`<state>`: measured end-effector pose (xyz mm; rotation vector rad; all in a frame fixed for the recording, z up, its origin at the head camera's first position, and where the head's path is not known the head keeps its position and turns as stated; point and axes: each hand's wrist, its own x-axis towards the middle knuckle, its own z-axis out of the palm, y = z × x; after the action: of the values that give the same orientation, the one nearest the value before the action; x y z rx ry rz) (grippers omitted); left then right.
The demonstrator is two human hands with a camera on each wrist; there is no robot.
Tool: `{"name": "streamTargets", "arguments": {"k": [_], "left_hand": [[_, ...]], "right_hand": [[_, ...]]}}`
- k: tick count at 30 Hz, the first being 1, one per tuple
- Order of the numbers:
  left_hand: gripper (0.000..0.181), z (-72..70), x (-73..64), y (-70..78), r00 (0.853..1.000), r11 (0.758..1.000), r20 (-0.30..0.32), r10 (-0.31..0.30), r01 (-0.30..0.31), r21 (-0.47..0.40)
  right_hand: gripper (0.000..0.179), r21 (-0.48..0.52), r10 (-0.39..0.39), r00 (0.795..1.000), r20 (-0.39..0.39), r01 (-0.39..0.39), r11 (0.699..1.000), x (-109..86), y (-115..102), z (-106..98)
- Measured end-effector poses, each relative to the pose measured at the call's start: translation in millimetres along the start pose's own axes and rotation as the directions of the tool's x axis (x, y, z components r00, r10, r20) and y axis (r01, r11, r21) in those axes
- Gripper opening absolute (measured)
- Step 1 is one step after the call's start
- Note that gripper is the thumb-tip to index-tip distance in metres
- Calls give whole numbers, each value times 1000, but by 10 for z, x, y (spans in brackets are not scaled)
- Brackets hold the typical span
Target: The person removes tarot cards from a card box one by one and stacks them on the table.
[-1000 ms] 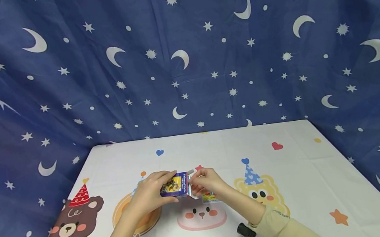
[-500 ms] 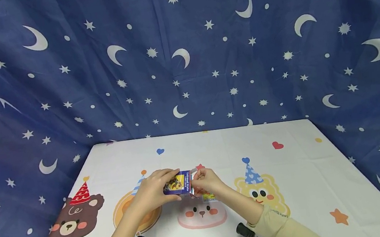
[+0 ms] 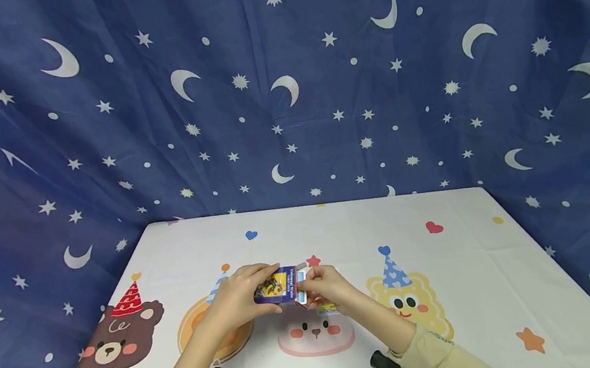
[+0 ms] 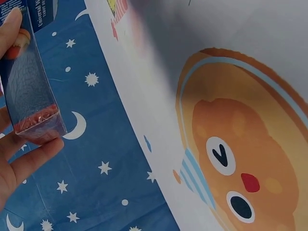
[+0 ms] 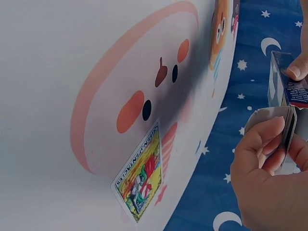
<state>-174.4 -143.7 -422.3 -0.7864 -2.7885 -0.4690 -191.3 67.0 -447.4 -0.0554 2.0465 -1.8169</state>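
Blue curtain (image 3: pixel 233 55) with pale moons and stars hangs at twelve o'clock, behind a printed white table (image 3: pixel 385 228). Left hand (image 3: pixel 239 297), at the box's nine o'clock, holds it firmly, thumb on one edge and fingers on the other. Right hand (image 3: pixel 331 286), at its three, pinches cards (image 3: pixel 302 288) jutting from the open end; their number cannot be told. That box (image 3: pixel 273 287) sits above mid-table. One loose card (image 5: pixel 142 175) lies face up at the box's four o'clock.

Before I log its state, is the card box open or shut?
Open: a white-edged card pokes from the card box at the end by the right hand.
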Motion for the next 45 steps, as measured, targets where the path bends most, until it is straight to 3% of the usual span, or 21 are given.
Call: {"name": "streamTargets", "arguments": {"k": [6, 13, 23, 33, 45], "left_hand": [[79, -1, -15, -6, 1000, 1000, 10, -9, 9, -6], [79, 24, -35, -19, 1000, 1000, 13, -22, 22, -12], [79, 33, -66, -56, 1000, 1000, 1, -23, 23, 9], [79, 40, -107, -80, 999, 999, 4, -36, 36, 4], [81, 35, -153, -119, 999, 999, -18, -44, 45, 15]], "right_hand": [[14, 43, 49, 998, 41, -51, 998, -77, -79, -3], [9, 64, 89, 996, 21, -90, 994, -8, -8, -18], [30, 132, 131, 991, 9, -131, 983, -33, -14, -43], [35, 163, 127, 992, 29, -130, 978, -100, 0, -164], [36, 135, 49, 998, 47, -55, 989, -154, 20, -289]]}}
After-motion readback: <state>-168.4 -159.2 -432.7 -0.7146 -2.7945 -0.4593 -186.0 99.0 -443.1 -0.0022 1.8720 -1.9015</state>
